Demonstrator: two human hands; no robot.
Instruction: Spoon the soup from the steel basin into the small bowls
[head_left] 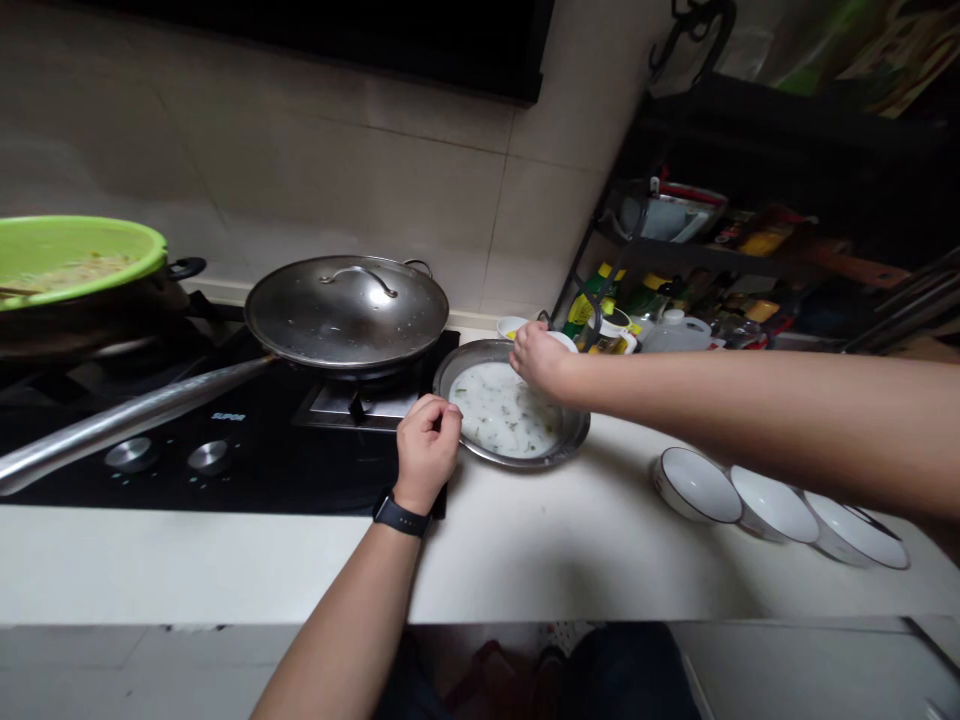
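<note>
Green basin [75,255] sits on a dark pot [67,335] at the far left, with a yellowish smear of food inside. Next along, a pan with a long steel handle [127,420] stands on the black hob [150,470], its domed steel lid [346,310] on. Two round knobs [156,455] sit at the front of the hob.

The left hand [427,450], with a black watch [401,515] on its wrist, lies at the near-left rim of a shallow steel dish [510,410]. Its fingers curl toward the palm, and nothing shows in them. The dish rests on the counter [540,550], just right of the hob, and holds milky liquid [499,410] flecked with green. Across it, the right hand [538,360] reaches to the far rim, its fingers bunched downward; whether they pinch anything, I cannot tell.

A small white cup [511,326] stands just behind the dish. Further right, three white bowls [772,505] sit in a row, with no food visible in them, so the dish's contents appear unserved. Above them, a shelf [660,250] carries bottles and packets.
</note>
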